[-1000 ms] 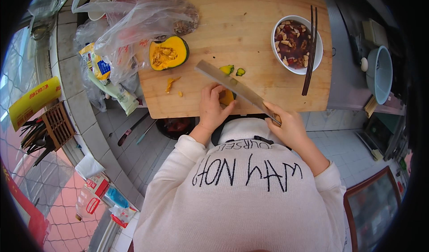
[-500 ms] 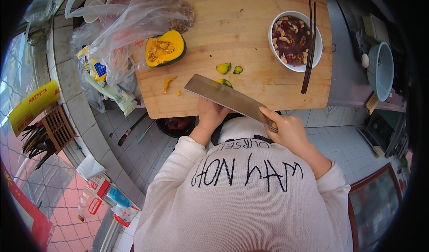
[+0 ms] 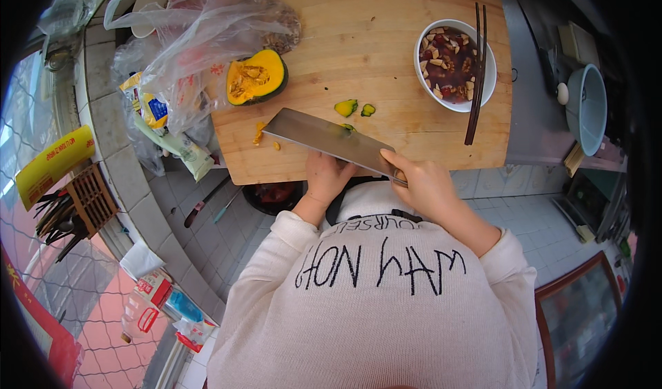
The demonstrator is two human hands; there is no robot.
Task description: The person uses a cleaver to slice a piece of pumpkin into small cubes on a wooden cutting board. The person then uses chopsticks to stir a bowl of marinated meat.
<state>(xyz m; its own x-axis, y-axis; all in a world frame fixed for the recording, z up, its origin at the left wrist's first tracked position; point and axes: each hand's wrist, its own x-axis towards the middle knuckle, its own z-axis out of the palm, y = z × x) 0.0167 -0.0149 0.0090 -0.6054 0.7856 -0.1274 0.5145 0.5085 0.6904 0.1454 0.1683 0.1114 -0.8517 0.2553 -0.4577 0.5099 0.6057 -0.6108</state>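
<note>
The wooden board (image 3: 372, 51) filled the counter in that tiled kitchen, plastic bags (image 3: 172, 58) heaped at its left and a white bowl (image 3: 491, 86) of chopped bits in dark liquid standing at its right. From where I stood, the cutting looked only partly done. Two small rind pieces (image 3: 346, 108) lay pared off beyond the blade, and orange scraps (image 3: 259, 132) sat near the left edge. A large cut pumpkin (image 3: 256, 77) rested on the board's left side, rind on, its hollow apparently uncleaned. The right hand (image 3: 429, 183) was closed around the cleaver (image 3: 321, 134); its blade largely hid a smaller green-skinned piece (image 3: 349, 126). The left hand (image 3: 325, 182) was tucked beneath, fingertips covered, so I couldn't tell whether it gripped anything.
</note>
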